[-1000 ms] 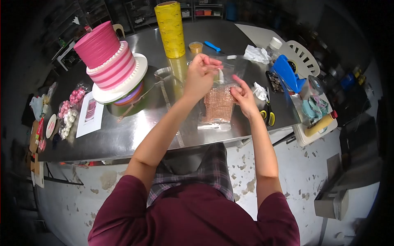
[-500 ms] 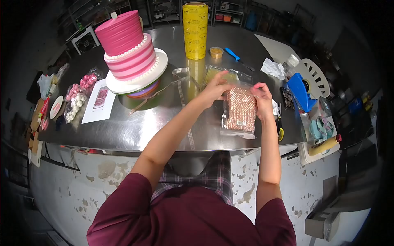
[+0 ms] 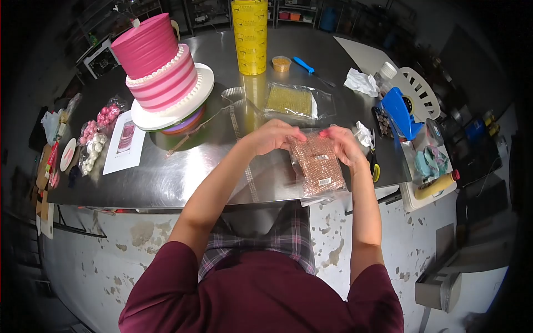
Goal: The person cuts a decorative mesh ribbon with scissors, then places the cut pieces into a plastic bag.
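Observation:
A clear plastic packet of rose-gold rhinestone trim (image 3: 320, 161) is in front of me near the table's edge, its barcode label showing. My left hand (image 3: 273, 137) pinches the packet's upper left corner. At the upper right corner, the fingers of my right hand (image 3: 344, 145) are closed on the plastic too. Just beyond my hands lies another clear packet with gold trim (image 3: 290, 102). Loose strips of rhinestone trim (image 3: 237, 116) stretch over the metal table to the left of my left hand.
A two-tier pink cake (image 3: 158, 66) stands on a turntable at left, beside a printed picture (image 3: 123, 143) and bagged pink and white balls (image 3: 95, 137). Further back are a yellow roll (image 3: 251, 39) and a tub of gold bits (image 3: 281, 64). Yellow-handled scissors (image 3: 376, 171) lie right.
My left hand has come back from near the gold packet and now grips the rose-gold packet's top edge. The packet is tilted up more, and the gold packet shows fully.

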